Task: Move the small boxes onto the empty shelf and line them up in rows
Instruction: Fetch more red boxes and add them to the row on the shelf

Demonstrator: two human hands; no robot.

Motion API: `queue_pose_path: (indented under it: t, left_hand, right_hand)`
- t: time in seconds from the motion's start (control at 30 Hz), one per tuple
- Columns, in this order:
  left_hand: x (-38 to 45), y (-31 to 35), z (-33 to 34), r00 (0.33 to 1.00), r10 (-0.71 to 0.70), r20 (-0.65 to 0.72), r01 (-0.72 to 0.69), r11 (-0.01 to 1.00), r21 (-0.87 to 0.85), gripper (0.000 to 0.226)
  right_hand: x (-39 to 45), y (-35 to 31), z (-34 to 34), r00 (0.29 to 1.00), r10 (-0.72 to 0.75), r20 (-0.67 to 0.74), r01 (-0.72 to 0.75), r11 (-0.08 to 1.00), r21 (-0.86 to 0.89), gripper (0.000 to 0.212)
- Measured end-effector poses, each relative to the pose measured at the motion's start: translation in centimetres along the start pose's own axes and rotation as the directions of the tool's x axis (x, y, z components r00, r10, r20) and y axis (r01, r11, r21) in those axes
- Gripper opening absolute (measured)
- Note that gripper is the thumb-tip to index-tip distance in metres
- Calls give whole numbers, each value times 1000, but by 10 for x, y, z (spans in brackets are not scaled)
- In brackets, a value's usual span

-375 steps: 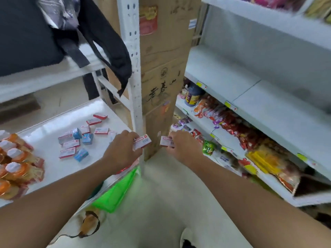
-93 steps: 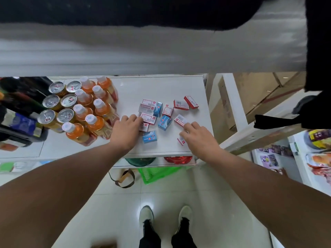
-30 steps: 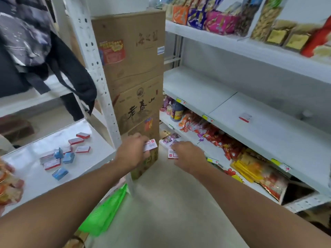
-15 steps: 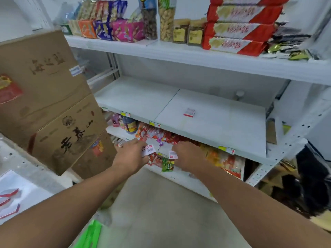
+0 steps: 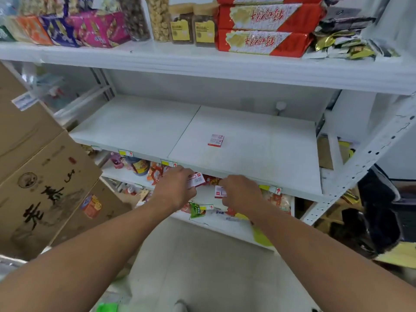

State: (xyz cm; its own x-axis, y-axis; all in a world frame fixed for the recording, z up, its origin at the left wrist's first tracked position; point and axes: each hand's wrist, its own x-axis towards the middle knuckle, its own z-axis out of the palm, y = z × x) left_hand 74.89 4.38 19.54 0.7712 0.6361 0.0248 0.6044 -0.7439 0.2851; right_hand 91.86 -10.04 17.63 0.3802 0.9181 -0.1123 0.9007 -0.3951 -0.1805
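Observation:
A white shelf spans the middle of the view, and one small red-and-white box lies flat near its centre. My left hand is just below the shelf's front edge, closed on a small red-and-white box that sticks out past the fingers. My right hand is beside it, also under the front edge, gripping another small white box with red print.
Stacked cardboard cartons stand at the left. The upper shelf carries snack packets, jars and red biscuit packs. Packaged snacks fill the lower shelves. A white perforated post and dark bags are at the right.
I have turned from the table of boxes to face the shelf. Both hands, each with a box, have come closer to the shelf's front edge.

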Motion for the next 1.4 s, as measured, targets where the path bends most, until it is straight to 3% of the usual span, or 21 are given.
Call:
queue_pose_path:
  t: [0.1,0.27,0.43,0.7,1.27,1.4]
  left_hand:
    - [34,-14,3,998,59,0,-59,998,-10,43]
    - [94,-43,-4,988,152,-1,-151,986,-65,51]
    - [155,-65,-16,974,228,4,-227,970,-86,50]
    - [213,-82,-3,961,273,38,-269,959,-89,50]
    - [281,-69,81,974,122,189,-126,992,10,41]
    - [302,-67,103,964,170,206,-172,985,-12,44]
  right_hand:
    - [23,0,1,998,50,-38,-50,999,-1,19]
    - [61,-12,-12,991,119,-59,-122,991,-51,32]
    - [105,-19,-36,975,213,-64,-217,974,-67,26]
    - [146,-9,-39,954,292,-63,-293,956,-6,28]
    - [216,62,29,960,274,66,-277,960,42,31]
    - [222,68,38,948,307,83,-312,949,51,23]
